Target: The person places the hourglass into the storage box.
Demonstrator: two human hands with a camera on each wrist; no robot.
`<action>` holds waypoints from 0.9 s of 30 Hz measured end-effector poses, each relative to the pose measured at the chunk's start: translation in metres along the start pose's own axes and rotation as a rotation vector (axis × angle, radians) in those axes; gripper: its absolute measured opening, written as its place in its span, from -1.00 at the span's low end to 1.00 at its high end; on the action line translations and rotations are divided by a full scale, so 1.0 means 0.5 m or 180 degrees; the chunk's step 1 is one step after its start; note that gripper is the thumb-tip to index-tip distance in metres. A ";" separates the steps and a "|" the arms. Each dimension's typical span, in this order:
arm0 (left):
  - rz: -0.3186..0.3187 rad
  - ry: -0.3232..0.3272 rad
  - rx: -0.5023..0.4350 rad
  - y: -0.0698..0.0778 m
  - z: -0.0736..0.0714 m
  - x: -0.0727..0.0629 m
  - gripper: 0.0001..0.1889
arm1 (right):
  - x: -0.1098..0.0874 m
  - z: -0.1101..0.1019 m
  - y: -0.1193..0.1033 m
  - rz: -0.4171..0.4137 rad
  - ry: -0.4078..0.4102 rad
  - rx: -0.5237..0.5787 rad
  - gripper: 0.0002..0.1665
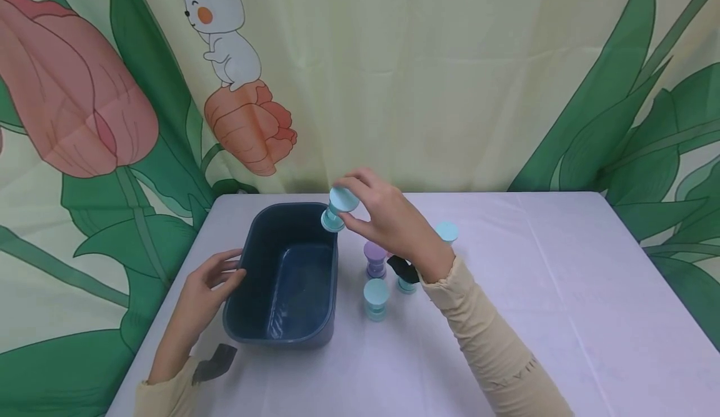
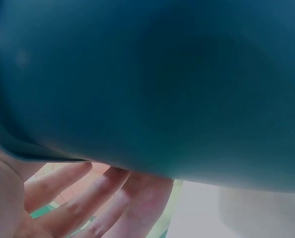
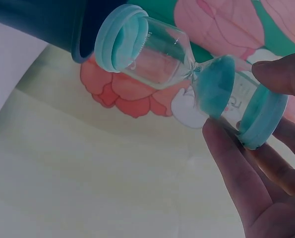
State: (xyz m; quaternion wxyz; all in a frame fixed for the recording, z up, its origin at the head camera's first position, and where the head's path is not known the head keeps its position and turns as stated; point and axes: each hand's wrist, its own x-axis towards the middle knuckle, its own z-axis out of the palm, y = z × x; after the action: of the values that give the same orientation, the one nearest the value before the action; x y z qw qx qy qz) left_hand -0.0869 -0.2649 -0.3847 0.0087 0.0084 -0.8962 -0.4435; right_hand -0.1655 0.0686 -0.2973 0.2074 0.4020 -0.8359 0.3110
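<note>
A tilted hourglass (image 3: 214, 84) with light blue caps and blue sand is pinched by its end cap between the thumb and fingers of my right hand (image 1: 378, 209). In the head view this hourglass (image 1: 342, 201) overlaps the right rim of a dark blue plastic bin (image 1: 329, 336). My left hand (image 1: 204, 286) holds the bin's left side, thumb over the rim and fingers along the outer wall (image 2: 137, 124). On the table, right of the bin, stand a purple hourglass (image 1: 375, 253) and a light blue hourglass (image 1: 376, 297).
Another light blue hourglass (image 1: 407, 287) is partly hidden under my right wrist, and one more light blue hourglass (image 1: 447, 232) shows behind the forearm. A white cloth covers the table (image 1: 540, 317). Behind it hangs a curtain (image 1: 427, 92) printed with tulips and a rabbit.
</note>
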 end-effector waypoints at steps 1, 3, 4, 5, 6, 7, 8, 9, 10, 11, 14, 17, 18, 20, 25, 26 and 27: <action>0.0001 0.0002 0.0002 0.000 0.000 0.000 -0.45 | 0.003 0.002 0.000 -0.0004 -0.0011 0.0000 -0.52; 0.0007 0.0008 0.0005 0.000 0.000 0.000 -0.45 | 0.008 0.007 -0.001 -0.0014 -0.0031 0.0004 -0.53; 0.0007 0.0009 0.0008 0.000 0.001 0.000 -0.45 | 0.010 0.009 -0.002 -0.0017 -0.0043 0.0006 -0.53; 0.0007 0.0010 0.0011 0.000 0.001 0.000 -0.45 | 0.013 0.012 -0.002 -0.0023 -0.0059 0.0012 -0.54; 0.0003 0.0013 0.0008 0.000 0.001 0.000 -0.45 | 0.016 0.015 -0.003 -0.0027 -0.0077 0.0013 -0.54; -0.0003 0.0016 0.0009 0.000 0.001 0.000 -0.45 | 0.018 0.017 -0.004 -0.0031 -0.0096 0.0025 -0.54; -0.0007 0.0019 0.0011 -0.001 0.001 0.000 -0.45 | 0.021 0.020 -0.004 -0.0036 -0.0117 0.0031 -0.54; -0.0012 0.0022 0.0014 -0.001 0.002 0.000 -0.45 | 0.023 0.022 -0.005 -0.0043 -0.0138 0.0030 -0.55; -0.0015 0.0022 0.0016 -0.001 0.002 0.000 -0.45 | 0.026 0.025 -0.006 -0.0045 -0.0161 0.0033 -0.55; -0.0016 0.0024 0.0018 -0.001 0.002 0.000 -0.45 | 0.029 0.027 -0.006 -0.0051 -0.0182 0.0033 -0.55; -0.0020 0.0025 0.0014 -0.001 0.003 0.000 -0.45 | 0.039 0.034 -0.008 -0.0055 -0.0247 0.0037 -0.54; -0.0022 0.0020 0.0011 0.000 0.003 -0.001 -0.46 | 0.048 0.042 -0.010 -0.0051 -0.0313 0.0051 -0.53; -0.0021 0.0020 0.0013 0.001 0.003 0.000 -0.46 | 0.051 0.045 -0.010 -0.0048 -0.0336 0.0060 -0.52; -0.0015 0.0018 0.0013 0.001 0.003 0.000 -0.46 | 0.058 0.052 -0.010 -0.0052 -0.0377 0.0053 -0.52; -0.0025 0.0020 0.0024 0.002 0.002 0.001 -0.45 | 0.076 0.072 -0.005 -0.0120 -0.0490 0.0086 -0.55; -0.0031 0.0020 0.0028 0.003 0.002 0.001 -0.45 | 0.079 0.076 -0.005 -0.0124 -0.0517 0.0109 -0.55; -0.0036 0.0023 0.0035 0.003 0.001 0.001 -0.45 | 0.083 0.078 -0.005 -0.0128 -0.0546 0.0124 -0.55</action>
State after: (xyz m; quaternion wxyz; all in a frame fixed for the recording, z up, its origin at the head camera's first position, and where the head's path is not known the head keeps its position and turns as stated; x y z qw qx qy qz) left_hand -0.0874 -0.2635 -0.3839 0.0095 0.0151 -0.8986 -0.4385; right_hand -0.1918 0.0182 -0.3000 0.1333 0.4478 -0.8361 0.2874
